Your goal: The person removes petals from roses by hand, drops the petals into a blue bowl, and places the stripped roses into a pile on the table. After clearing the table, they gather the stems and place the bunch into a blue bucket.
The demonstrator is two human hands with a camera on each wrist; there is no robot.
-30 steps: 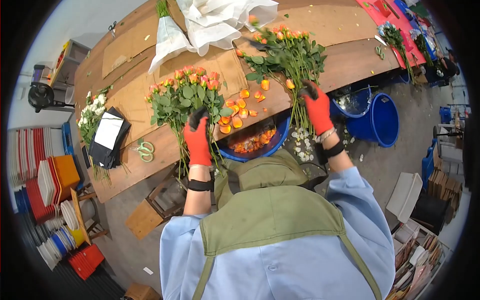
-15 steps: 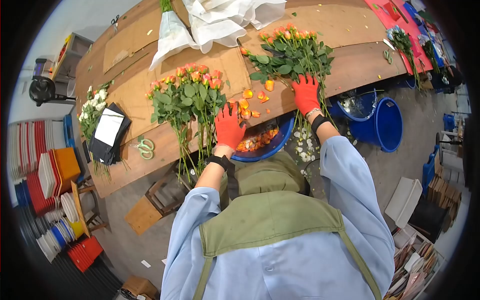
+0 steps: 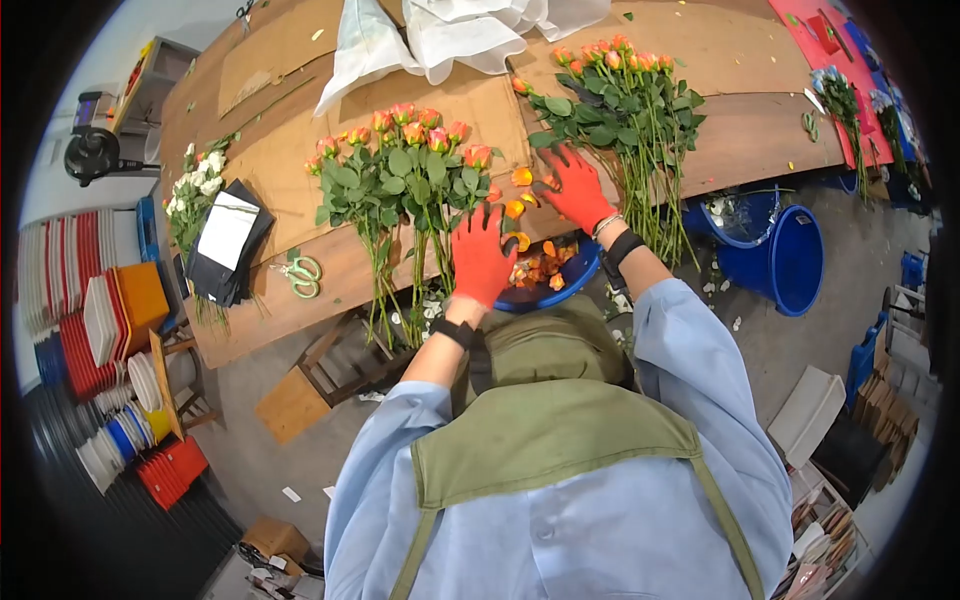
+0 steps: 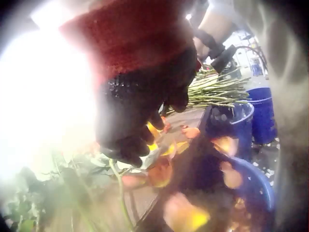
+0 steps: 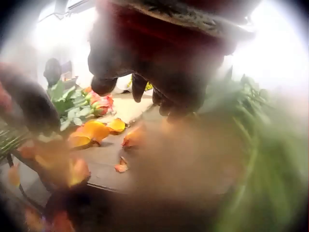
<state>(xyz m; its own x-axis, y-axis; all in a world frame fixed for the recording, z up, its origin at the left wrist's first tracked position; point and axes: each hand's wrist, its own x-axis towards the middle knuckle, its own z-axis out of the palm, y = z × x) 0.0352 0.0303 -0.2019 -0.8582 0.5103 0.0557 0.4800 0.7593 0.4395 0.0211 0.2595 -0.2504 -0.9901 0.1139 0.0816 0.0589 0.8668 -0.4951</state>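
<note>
My left hand (image 3: 483,258), in a red glove with a dark palm, lies with spread fingers at the table's front edge, beside the stems of the left rose bunch (image 3: 400,165). My right hand (image 3: 577,188), gloved alike, reaches inward over the tabletop with its fingers spread. Loose orange petals (image 3: 522,177) lie between the two hands. In the left wrist view, several petals (image 4: 183,212) hang in the air past the edge, above a blue bucket (image 4: 263,181). More petals (image 3: 540,268) show over this bucket in the head view. To the right lies another orange rose bunch (image 3: 640,110).
Green-handled scissors (image 3: 302,276), black sheets with a white paper (image 3: 228,235) and white flowers (image 3: 197,178) lie on the left. White wrapping (image 3: 465,35) is at the back. More blue buckets (image 3: 795,260) stand on the floor at right.
Both hands have let go of the rose bunches. The left hand has moved right, the right hand inward to the left. Petals have moved off the table edge towards the bucket.
</note>
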